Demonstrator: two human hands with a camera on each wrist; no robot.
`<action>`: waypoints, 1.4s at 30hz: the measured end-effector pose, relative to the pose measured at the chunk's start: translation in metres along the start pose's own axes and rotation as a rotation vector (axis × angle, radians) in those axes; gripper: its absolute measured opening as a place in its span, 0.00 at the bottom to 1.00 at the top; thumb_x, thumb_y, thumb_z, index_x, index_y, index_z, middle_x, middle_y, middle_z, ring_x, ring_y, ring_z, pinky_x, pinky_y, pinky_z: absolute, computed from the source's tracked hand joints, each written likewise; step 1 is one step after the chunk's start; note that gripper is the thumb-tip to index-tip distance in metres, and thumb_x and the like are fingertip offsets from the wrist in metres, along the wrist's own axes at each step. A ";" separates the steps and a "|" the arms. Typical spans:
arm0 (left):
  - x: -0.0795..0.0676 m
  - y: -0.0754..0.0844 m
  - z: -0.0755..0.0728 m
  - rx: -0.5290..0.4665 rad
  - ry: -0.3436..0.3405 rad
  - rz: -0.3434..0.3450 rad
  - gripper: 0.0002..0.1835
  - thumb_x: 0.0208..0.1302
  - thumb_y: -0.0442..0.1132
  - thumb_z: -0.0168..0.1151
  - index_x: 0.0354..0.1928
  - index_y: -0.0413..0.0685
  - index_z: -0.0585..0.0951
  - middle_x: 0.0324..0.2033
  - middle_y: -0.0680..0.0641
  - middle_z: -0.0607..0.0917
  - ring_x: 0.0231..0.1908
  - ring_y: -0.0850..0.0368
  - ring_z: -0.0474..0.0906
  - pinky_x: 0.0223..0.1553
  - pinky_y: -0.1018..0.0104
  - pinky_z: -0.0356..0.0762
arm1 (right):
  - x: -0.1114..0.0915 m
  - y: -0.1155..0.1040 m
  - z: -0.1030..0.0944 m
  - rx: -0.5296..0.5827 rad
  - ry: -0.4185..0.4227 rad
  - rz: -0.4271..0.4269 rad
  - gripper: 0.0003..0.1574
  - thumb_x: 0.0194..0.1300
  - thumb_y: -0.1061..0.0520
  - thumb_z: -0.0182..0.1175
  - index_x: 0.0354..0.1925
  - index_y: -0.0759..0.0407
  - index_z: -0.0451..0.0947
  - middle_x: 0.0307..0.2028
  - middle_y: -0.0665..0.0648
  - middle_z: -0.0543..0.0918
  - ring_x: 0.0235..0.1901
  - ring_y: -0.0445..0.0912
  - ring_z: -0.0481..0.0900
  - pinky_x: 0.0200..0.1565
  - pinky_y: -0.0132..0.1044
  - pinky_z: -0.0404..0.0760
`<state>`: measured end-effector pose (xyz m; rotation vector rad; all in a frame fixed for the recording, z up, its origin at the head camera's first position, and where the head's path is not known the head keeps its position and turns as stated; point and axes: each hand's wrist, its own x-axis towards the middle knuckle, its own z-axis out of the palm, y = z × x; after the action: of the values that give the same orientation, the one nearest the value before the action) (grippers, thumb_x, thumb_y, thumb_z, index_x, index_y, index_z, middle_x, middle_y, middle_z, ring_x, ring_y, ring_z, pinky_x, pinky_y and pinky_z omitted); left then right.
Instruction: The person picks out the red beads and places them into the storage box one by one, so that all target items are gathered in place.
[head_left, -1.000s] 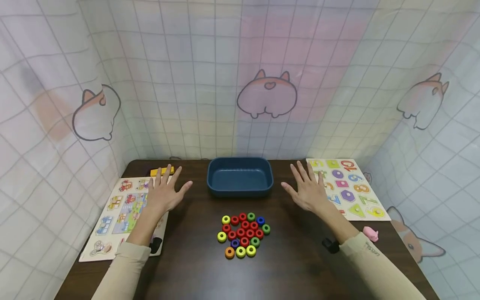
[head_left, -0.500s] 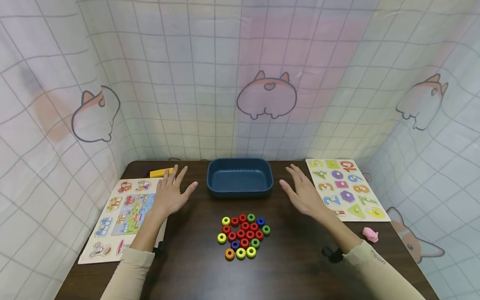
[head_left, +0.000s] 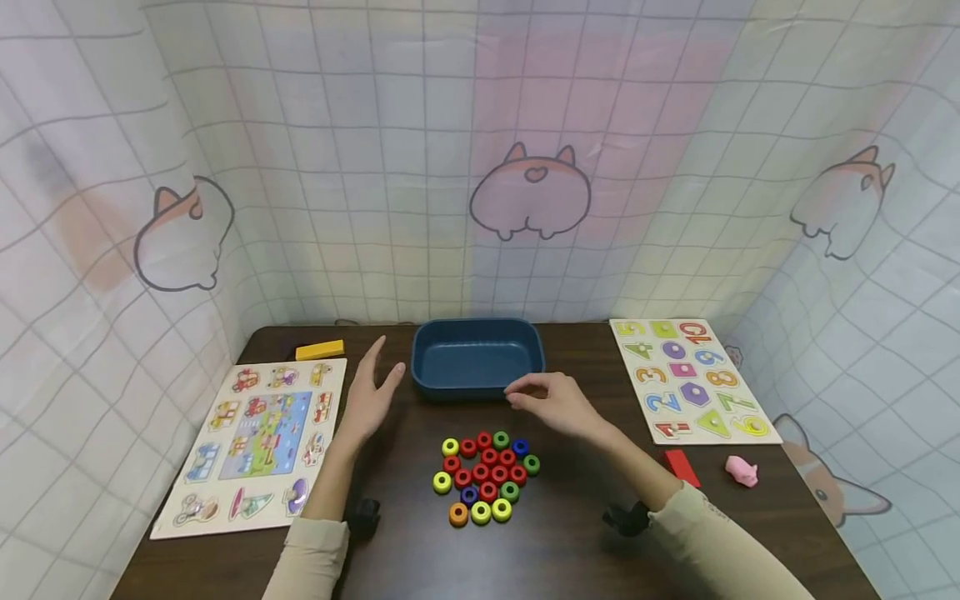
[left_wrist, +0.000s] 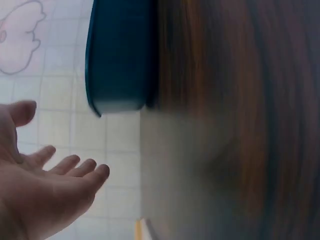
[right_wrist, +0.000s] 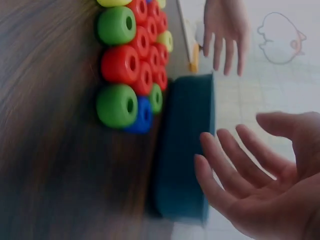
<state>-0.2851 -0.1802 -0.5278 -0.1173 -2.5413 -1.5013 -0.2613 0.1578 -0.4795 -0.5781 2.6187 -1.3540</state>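
Note:
Left of a dark blue tray [head_left: 477,393], my left hand [head_left: 367,404] hovers with thumb and fingers spread and nothing in them. My right hand [head_left: 558,404] is near the tray's front right corner, fingers loosely bent, holding nothing; the right wrist view shows its fingers apart. Between the forearms lies a cluster of ring-shaped beads, among them red beads [head_left: 489,457], yellow beads [head_left: 481,512], green beads [head_left: 509,492], blue beads [head_left: 521,447] and an orange bead [head_left: 458,514]. In the right wrist view the beads, such as a green bead [right_wrist: 116,106], look like short cylinders with holes.
A picture puzzle board [head_left: 225,492] lies on the left, with a yellow block [head_left: 320,350] behind it. On the right are a number puzzle board [head_left: 701,350], a red block [head_left: 682,468] and a pink pig figure [head_left: 742,471]. A printed curtain [head_left: 360,208] encloses the table.
Both hands have moved inward. The right came left and nearer the beads, its fingers bending from a spread pose. The left went right, away from its puzzle board. The beads have stayed put.

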 end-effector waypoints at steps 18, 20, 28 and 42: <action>-0.004 -0.015 0.043 -0.646 0.079 -0.132 0.38 0.70 0.32 0.57 0.76 0.58 0.53 0.75 0.47 0.56 0.74 0.52 0.52 0.70 0.53 0.59 | 0.023 0.018 0.065 -0.162 -0.267 -0.038 0.14 0.61 0.54 0.68 0.47 0.50 0.86 0.33 0.45 0.87 0.30 0.36 0.82 0.33 0.32 0.80; -0.004 -0.015 0.043 -0.658 0.071 -0.115 0.38 0.69 0.32 0.58 0.75 0.58 0.53 0.74 0.47 0.56 0.74 0.52 0.52 0.70 0.55 0.60 | 0.023 0.017 0.065 -0.159 -0.284 -0.023 0.14 0.61 0.55 0.68 0.47 0.50 0.86 0.33 0.45 0.87 0.31 0.37 0.82 0.34 0.33 0.80; -0.008 0.005 0.042 -0.734 0.057 -0.090 0.37 0.68 0.28 0.57 0.75 0.50 0.55 0.74 0.41 0.56 0.74 0.48 0.52 0.69 0.51 0.59 | 0.031 0.026 0.064 0.037 -0.350 0.054 0.15 0.58 0.61 0.69 0.46 0.53 0.86 0.35 0.50 0.89 0.30 0.43 0.87 0.32 0.37 0.85; -0.003 0.008 0.050 -0.809 0.139 -0.023 0.36 0.63 0.19 0.54 0.72 0.43 0.59 0.73 0.40 0.57 0.74 0.46 0.52 0.68 0.46 0.57 | 0.047 -0.013 0.026 0.298 -0.388 0.082 0.15 0.61 0.66 0.65 0.48 0.59 0.84 0.41 0.61 0.87 0.35 0.59 0.87 0.41 0.58 0.83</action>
<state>-0.2865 -0.1321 -0.5453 -0.0859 -1.6940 -2.3467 -0.2933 0.1132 -0.4815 -0.6082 2.0685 -1.4060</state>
